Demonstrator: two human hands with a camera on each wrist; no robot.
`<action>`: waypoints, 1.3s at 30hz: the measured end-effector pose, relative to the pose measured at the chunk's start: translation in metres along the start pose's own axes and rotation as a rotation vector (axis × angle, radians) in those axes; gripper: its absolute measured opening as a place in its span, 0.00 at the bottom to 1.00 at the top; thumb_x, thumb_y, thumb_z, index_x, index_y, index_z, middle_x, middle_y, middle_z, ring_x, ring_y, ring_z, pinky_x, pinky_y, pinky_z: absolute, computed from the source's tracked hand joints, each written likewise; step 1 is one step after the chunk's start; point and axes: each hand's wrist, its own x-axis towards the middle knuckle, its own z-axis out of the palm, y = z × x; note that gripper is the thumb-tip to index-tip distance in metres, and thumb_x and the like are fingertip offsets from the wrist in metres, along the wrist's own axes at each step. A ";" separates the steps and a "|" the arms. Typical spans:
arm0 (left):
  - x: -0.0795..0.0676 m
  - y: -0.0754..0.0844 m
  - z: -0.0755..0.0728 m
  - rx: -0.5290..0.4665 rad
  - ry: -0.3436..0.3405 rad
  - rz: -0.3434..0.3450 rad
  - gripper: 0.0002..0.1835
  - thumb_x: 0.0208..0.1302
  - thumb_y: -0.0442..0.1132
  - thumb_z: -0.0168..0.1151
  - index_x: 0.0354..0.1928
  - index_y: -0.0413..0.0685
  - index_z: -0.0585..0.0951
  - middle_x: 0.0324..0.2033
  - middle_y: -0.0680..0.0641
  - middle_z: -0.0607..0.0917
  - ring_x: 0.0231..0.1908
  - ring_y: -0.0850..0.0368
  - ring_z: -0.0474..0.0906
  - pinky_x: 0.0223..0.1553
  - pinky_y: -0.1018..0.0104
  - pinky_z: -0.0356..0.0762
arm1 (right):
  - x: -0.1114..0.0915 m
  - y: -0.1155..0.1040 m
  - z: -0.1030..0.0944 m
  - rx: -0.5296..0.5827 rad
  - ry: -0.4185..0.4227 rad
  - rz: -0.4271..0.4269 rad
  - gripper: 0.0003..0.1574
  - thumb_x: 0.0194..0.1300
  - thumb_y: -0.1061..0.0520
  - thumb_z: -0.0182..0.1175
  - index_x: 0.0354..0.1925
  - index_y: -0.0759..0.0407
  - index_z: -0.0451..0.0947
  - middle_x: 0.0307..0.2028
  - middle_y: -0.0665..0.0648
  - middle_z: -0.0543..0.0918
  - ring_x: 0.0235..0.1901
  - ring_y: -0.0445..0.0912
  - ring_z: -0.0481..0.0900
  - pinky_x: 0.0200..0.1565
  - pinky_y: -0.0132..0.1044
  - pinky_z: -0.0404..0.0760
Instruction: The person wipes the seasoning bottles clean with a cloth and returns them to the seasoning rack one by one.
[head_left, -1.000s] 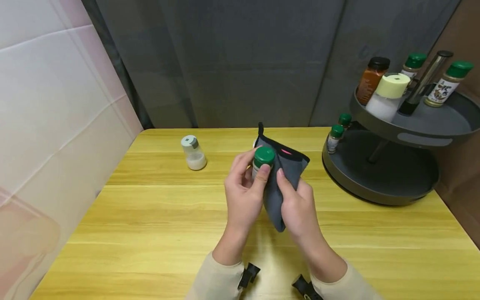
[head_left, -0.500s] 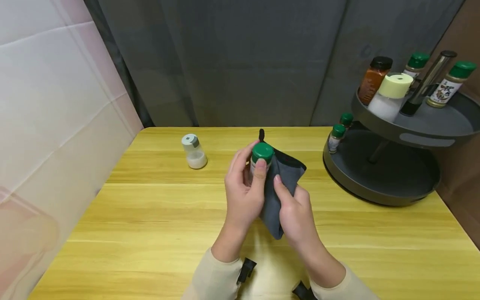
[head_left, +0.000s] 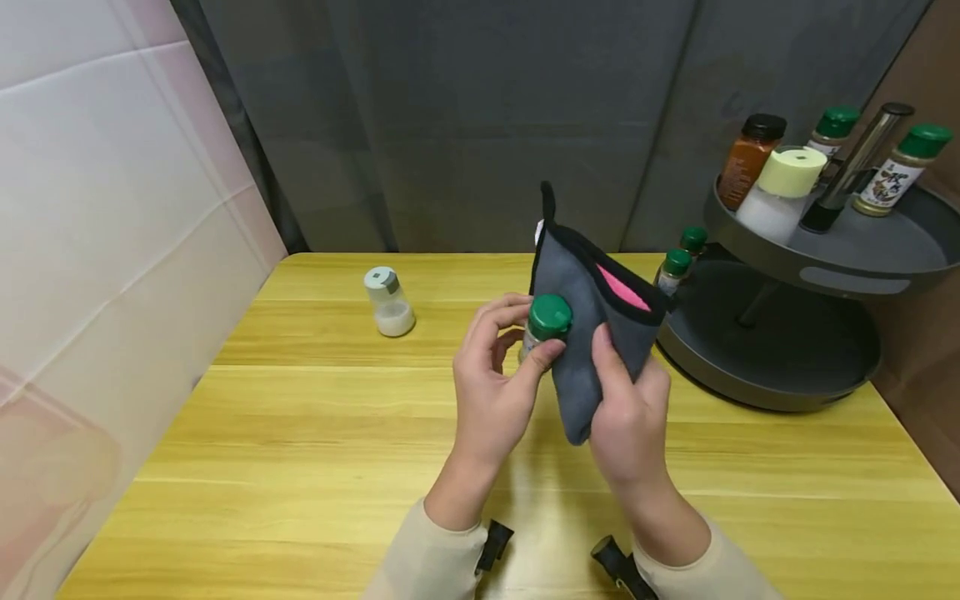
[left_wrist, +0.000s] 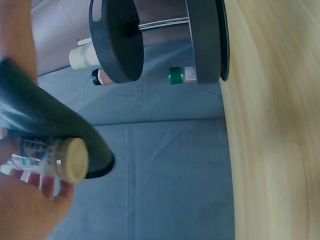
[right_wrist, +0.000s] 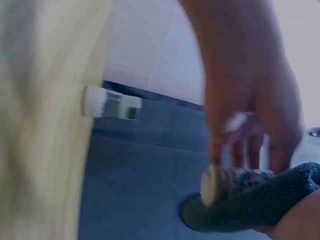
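My left hand (head_left: 487,404) grips a small spice jar (head_left: 550,317) with a green cap, its thumb and fingers around the sides. Held in my right hand (head_left: 628,421) is a folded grey cloth (head_left: 581,325) with black edging, a hanging loop and a pink inner side showing at the fold. The cloth lies against the jar's right side. In the left wrist view the jar's pale base (left_wrist: 76,160) and printed label face the camera, with the cloth (left_wrist: 55,117) alongside. My right fingers are mostly hidden behind the cloth.
A shaker of white powder (head_left: 390,304) stands on the wooden table (head_left: 315,433) to the left. At right is a two-tier dark turntable rack (head_left: 765,383), holding several jars, a yellow-lidded shaker (head_left: 780,192) and a tall metallic grinder (head_left: 855,167). A grey curtain (head_left: 487,125) hangs behind.
My right hand has moved up and right with the cloth, whose loop end now reaches higher and shows its pink side. The jar has shifted slightly right in my left hand.
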 end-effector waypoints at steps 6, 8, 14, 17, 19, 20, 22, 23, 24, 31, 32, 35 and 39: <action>0.001 0.001 0.002 0.069 0.091 0.022 0.19 0.65 0.35 0.76 0.56 0.39 0.87 0.52 0.41 0.89 0.49 0.50 0.86 0.51 0.56 0.90 | 0.001 0.027 0.003 -0.159 -0.029 0.012 0.24 0.86 0.52 0.48 0.64 0.67 0.76 0.50 0.59 0.84 0.44 0.46 0.84 0.46 0.29 0.83; 0.000 0.000 0.003 0.068 0.109 0.027 0.19 0.65 0.34 0.76 0.57 0.38 0.87 0.51 0.41 0.89 0.49 0.50 0.85 0.50 0.56 0.90 | 0.002 0.031 0.002 -0.183 -0.058 0.040 0.25 0.86 0.50 0.48 0.65 0.66 0.77 0.50 0.61 0.84 0.44 0.47 0.84 0.45 0.29 0.83; -0.005 -0.008 0.008 0.039 0.080 -0.031 0.20 0.64 0.34 0.77 0.56 0.39 0.85 0.52 0.41 0.89 0.52 0.52 0.85 0.52 0.59 0.89 | 0.006 0.014 0.002 -0.125 -0.021 0.056 0.26 0.86 0.50 0.47 0.69 0.64 0.74 0.58 0.62 0.82 0.53 0.45 0.83 0.54 0.28 0.83; -0.007 -0.008 0.009 0.025 0.065 -0.095 0.21 0.62 0.33 0.78 0.56 0.39 0.84 0.52 0.42 0.89 0.53 0.52 0.86 0.52 0.58 0.89 | 0.004 0.009 0.005 -0.111 0.027 -0.032 0.24 0.85 0.54 0.48 0.67 0.66 0.75 0.54 0.59 0.83 0.51 0.46 0.82 0.54 0.28 0.82; -0.006 -0.006 0.008 0.020 0.076 -0.127 0.20 0.62 0.32 0.78 0.55 0.39 0.83 0.51 0.42 0.89 0.53 0.52 0.87 0.52 0.55 0.89 | 0.003 0.014 0.006 -0.126 0.035 -0.081 0.23 0.84 0.56 0.50 0.65 0.68 0.77 0.51 0.58 0.84 0.48 0.46 0.82 0.52 0.29 0.82; -0.005 -0.005 0.007 0.018 0.088 -0.140 0.20 0.61 0.32 0.79 0.55 0.39 0.84 0.50 0.42 0.90 0.52 0.52 0.87 0.52 0.54 0.89 | 0.002 0.017 0.006 -0.140 0.034 -0.089 0.22 0.84 0.56 0.50 0.64 0.69 0.78 0.49 0.58 0.84 0.47 0.46 0.82 0.51 0.29 0.81; -0.003 -0.004 0.004 0.009 0.114 -0.147 0.20 0.61 0.31 0.79 0.54 0.39 0.85 0.49 0.42 0.90 0.51 0.53 0.88 0.52 0.54 0.89 | 0.003 0.026 0.005 -0.168 0.010 -0.066 0.22 0.84 0.55 0.52 0.63 0.69 0.79 0.49 0.60 0.86 0.46 0.45 0.83 0.51 0.29 0.81; -0.002 -0.003 0.003 0.006 0.126 -0.149 0.20 0.60 0.31 0.79 0.54 0.39 0.85 0.49 0.42 0.90 0.51 0.53 0.88 0.52 0.53 0.89 | 0.003 0.030 0.004 -0.181 -0.008 -0.027 0.22 0.84 0.54 0.52 0.63 0.68 0.80 0.50 0.61 0.86 0.47 0.45 0.83 0.51 0.29 0.81; -0.001 -0.003 0.002 0.004 0.134 -0.150 0.20 0.60 0.31 0.79 0.54 0.39 0.86 0.49 0.41 0.90 0.52 0.53 0.88 0.52 0.54 0.89 | 0.004 0.032 0.003 -0.194 -0.034 0.018 0.23 0.84 0.53 0.51 0.64 0.66 0.79 0.52 0.61 0.86 0.48 0.46 0.83 0.51 0.29 0.81; -0.002 -0.004 0.003 0.028 0.108 -0.118 0.19 0.60 0.32 0.79 0.53 0.39 0.86 0.48 0.41 0.91 0.53 0.51 0.88 0.52 0.54 0.89 | 0.009 0.029 -0.003 -0.207 -0.089 0.168 0.28 0.86 0.47 0.47 0.71 0.62 0.72 0.63 0.61 0.82 0.58 0.46 0.82 0.55 0.27 0.82; -0.002 -0.004 0.003 0.033 0.103 -0.118 0.19 0.60 0.32 0.80 0.52 0.39 0.86 0.48 0.41 0.91 0.52 0.51 0.89 0.51 0.54 0.90 | 0.009 0.024 -0.002 -0.183 -0.067 0.144 0.28 0.86 0.47 0.47 0.72 0.61 0.72 0.64 0.61 0.81 0.59 0.47 0.81 0.57 0.27 0.82; -0.003 -0.003 0.005 0.044 0.113 -0.120 0.19 0.60 0.34 0.80 0.52 0.40 0.86 0.49 0.43 0.92 0.51 0.52 0.89 0.50 0.53 0.90 | 0.007 0.017 0.001 -0.135 -0.020 0.051 0.27 0.85 0.49 0.49 0.71 0.63 0.72 0.62 0.60 0.80 0.58 0.48 0.81 0.58 0.27 0.82; 0.000 0.000 0.004 0.031 0.148 -0.128 0.20 0.59 0.34 0.80 0.53 0.40 0.87 0.49 0.43 0.91 0.51 0.54 0.88 0.51 0.55 0.90 | 0.004 0.025 0.003 -0.182 -0.027 0.025 0.25 0.85 0.52 0.50 0.68 0.66 0.75 0.56 0.62 0.83 0.50 0.46 0.83 0.52 0.28 0.83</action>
